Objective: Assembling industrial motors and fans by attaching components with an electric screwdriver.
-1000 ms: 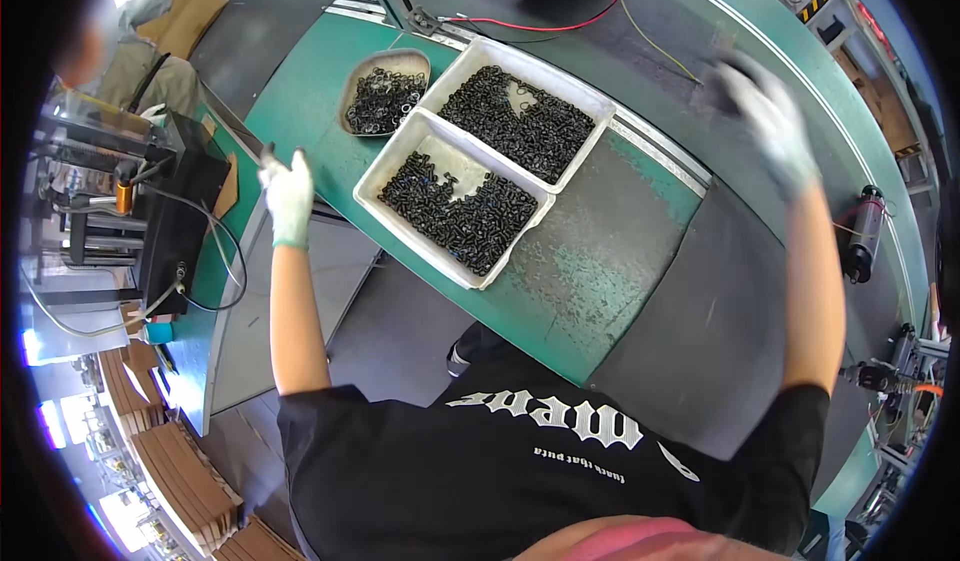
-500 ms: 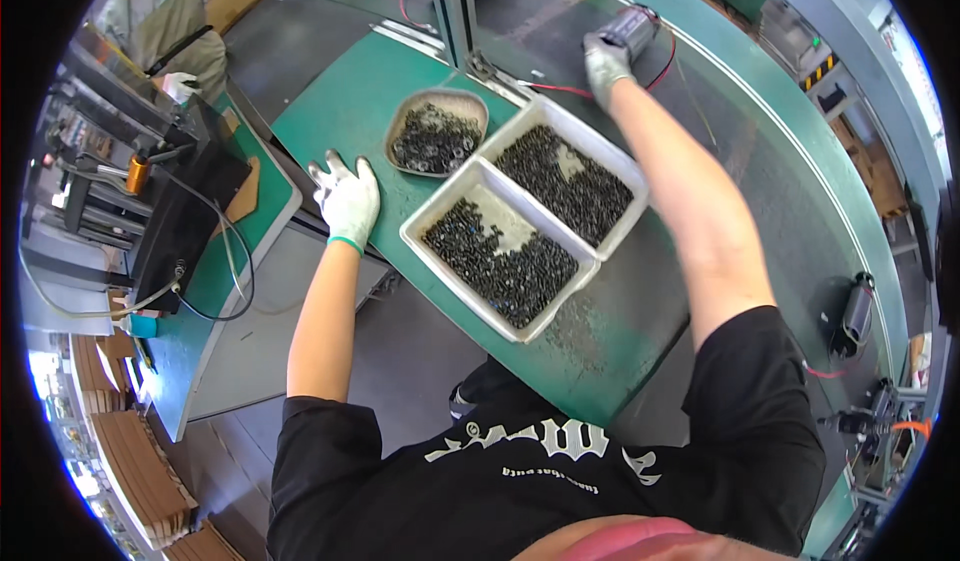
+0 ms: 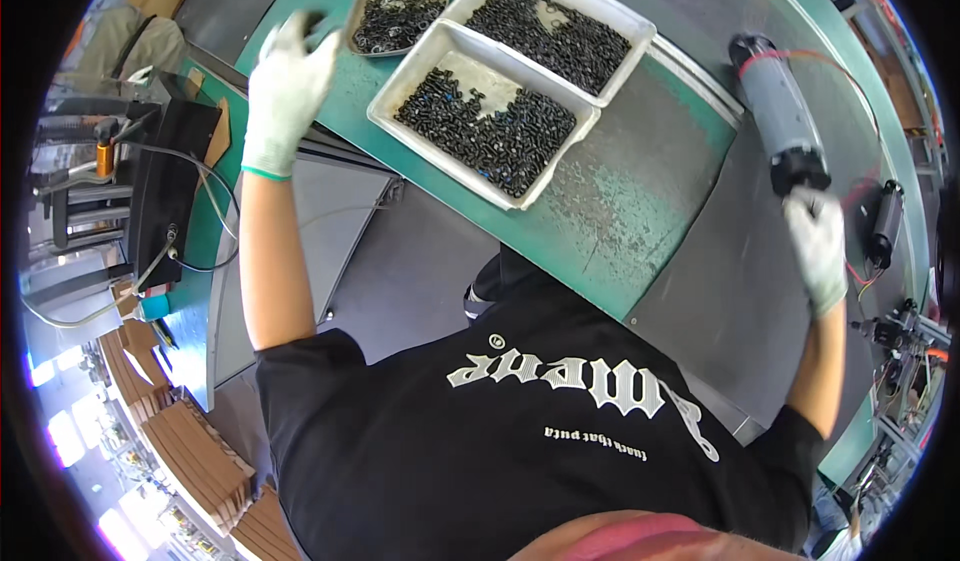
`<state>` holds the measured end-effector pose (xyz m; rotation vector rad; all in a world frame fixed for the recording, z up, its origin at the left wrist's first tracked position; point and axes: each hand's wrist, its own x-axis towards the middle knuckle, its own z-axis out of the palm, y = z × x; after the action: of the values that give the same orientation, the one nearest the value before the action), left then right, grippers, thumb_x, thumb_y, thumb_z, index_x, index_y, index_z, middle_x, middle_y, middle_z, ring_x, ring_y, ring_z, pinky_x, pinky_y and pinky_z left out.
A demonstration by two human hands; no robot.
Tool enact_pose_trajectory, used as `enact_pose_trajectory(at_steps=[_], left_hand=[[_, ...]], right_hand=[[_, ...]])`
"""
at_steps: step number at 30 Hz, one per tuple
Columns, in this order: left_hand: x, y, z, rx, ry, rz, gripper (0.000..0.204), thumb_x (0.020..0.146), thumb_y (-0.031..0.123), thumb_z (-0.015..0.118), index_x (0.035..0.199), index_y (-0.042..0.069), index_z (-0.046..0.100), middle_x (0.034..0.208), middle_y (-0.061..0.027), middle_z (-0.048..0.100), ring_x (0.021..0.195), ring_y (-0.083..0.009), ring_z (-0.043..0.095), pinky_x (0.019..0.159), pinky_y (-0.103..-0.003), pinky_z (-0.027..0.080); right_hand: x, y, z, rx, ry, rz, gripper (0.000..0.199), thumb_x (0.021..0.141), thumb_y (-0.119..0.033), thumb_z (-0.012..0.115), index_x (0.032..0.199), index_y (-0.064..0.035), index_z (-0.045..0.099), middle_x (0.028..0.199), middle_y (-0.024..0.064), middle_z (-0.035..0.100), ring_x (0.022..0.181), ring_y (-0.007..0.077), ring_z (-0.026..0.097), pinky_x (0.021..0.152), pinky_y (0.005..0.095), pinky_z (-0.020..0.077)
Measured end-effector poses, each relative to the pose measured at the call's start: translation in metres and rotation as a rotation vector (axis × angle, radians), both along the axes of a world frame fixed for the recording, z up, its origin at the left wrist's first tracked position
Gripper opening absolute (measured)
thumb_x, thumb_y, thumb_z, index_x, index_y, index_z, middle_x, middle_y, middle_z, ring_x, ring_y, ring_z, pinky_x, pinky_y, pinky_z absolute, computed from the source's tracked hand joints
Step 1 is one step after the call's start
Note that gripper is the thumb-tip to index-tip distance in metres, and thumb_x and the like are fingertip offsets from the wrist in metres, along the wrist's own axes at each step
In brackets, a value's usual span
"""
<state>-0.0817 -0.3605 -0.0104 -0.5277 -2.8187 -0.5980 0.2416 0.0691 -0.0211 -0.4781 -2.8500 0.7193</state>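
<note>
My left hand (image 3: 285,91), in a white glove, hovers with fingers spread just left of an oval dish (image 3: 395,16) of small black rings. It holds nothing. My right hand (image 3: 818,246), also gloved, grips the black lower end of a grey cylindrical motor (image 3: 775,101) that lies on the dark belt to the right. Two white rectangular trays sit side by side on the green table (image 3: 620,221). Both the near tray (image 3: 400,111) and the far tray (image 3: 630,26) are full of small black screws.
A second, black cylinder (image 3: 885,221) with red wires lies right of my right hand. A black device (image 3: 165,191) with cables stands on a side bench at left. Stacked cardboard (image 3: 190,451) fills the lower left. The dark belt (image 3: 730,291) runs along the table's right side.
My right hand has come back from the far end of the table with the grey motor, now at my right. My left hand rose toward the oval dish.
</note>
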Motion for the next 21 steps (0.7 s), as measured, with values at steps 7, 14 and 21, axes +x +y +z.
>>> enact_pose_trajectory(at_steps=[7,14,21], left_hand=[[-0.024,0.174,-0.058,-0.415,0.189,-0.477,0.037,0.086,0.035,0.055,0.109,0.006,0.061,0.108,-0.0221,0.063,0.099,-0.0387,0.062,0.089,-0.045,0.048],[-0.05,0.155,-0.073,-0.47,0.136,-0.602,0.031,0.086,0.02,0.058,0.11,0.002,0.058,0.107,-0.0258,0.062,0.099,-0.0422,0.059,0.085,-0.048,0.047],[-0.083,0.184,-0.087,-0.584,0.283,-0.646,0.034,0.087,0.015,0.058,0.117,0.003,0.051,0.108,-0.0237,0.062,0.096,-0.0411,0.061,0.083,-0.047,0.049]], right_hand=[[0.065,-0.108,-0.032,-0.171,0.009,-0.448,0.031,0.083,-0.022,0.061,0.093,0.0062,0.067,0.08,0.0195,0.068,0.075,0.0264,0.066,0.074,0.0351,0.0512],[0.159,-0.048,0.016,-0.223,0.097,-0.138,0.039,0.088,-0.028,0.057,0.118,-0.004,0.059,0.1,0.0184,0.065,0.095,0.0319,0.063,0.089,0.0379,0.0483],[0.284,0.126,0.007,-0.011,0.856,-0.807,0.065,0.085,-0.018,0.07,0.14,-0.0049,0.038,0.129,0.0107,0.051,0.121,0.0187,0.049,0.103,0.0331,0.0392]])
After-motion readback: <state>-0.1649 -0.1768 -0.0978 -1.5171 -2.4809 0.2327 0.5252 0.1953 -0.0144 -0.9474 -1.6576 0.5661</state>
